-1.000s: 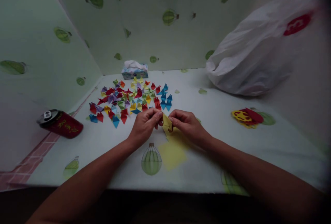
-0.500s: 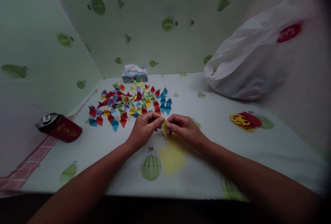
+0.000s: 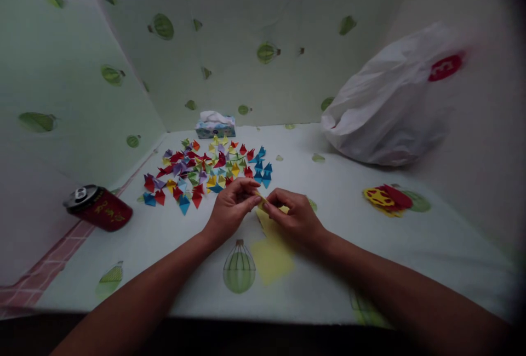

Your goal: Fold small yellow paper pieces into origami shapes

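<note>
A small folded piece of yellow paper [image 3: 260, 199] is pinched between my two hands above the table. My left hand [image 3: 234, 205] grips its left side between thumb and fingers. On its right side, my right hand [image 3: 291, 211] pinches it the same way. Fingers cover most of the paper, so its exact shape is hidden. Below the hands, yellow paper sheets [image 3: 273, 260] lie flat on the cloth. Just beyond my left hand spreads a group of small folded paper figures [image 3: 197, 175] in red, blue, yellow, green and purple.
A red drink can [image 3: 101, 208] stands at the left. A tissue box [image 3: 216, 126] is at the back. At right are a white plastic bag [image 3: 382, 104] and a pile of red and yellow cut-outs [image 3: 386, 200]. The tablecloth [image 3: 197, 285] has balloon prints.
The camera view has tipped slightly, so the scene sits a little lower. Both hands keep hold of the yellow paper, which has turned slightly and shows less between the fingers.
</note>
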Action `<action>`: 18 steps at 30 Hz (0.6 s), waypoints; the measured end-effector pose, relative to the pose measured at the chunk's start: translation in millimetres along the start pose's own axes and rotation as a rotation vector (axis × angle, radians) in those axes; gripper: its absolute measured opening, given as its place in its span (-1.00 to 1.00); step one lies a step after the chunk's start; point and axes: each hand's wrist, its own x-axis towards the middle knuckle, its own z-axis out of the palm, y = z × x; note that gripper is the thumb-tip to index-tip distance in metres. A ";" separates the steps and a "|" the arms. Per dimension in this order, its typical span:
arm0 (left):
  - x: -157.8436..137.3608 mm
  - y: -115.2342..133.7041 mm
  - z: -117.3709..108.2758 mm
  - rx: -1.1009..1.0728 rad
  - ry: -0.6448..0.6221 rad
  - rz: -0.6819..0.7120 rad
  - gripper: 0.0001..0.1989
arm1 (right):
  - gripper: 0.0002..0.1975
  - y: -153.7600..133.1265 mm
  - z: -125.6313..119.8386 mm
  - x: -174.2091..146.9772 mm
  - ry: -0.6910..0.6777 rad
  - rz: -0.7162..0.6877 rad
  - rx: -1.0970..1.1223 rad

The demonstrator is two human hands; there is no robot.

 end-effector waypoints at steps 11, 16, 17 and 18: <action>3.8 8.0 -13.0 0.443 -0.080 0.273 -0.97 | -0.80 -0.4 -2.4 -0.2 -0.029 -0.047 -0.032; 7.8 8.0 -17.8 0.542 -0.163 0.383 -0.97 | -0.80 0.7 -3.4 0.6 -0.052 -0.065 -0.066; 8.3 7.8 -18.4 0.550 -0.173 0.394 -0.96 | -0.80 1.0 -3.3 0.7 -0.055 -0.067 -0.072; 8.7 7.6 -19.0 0.552 -0.180 0.403 -0.95 | -0.80 1.3 -3.2 0.8 -0.055 -0.067 -0.077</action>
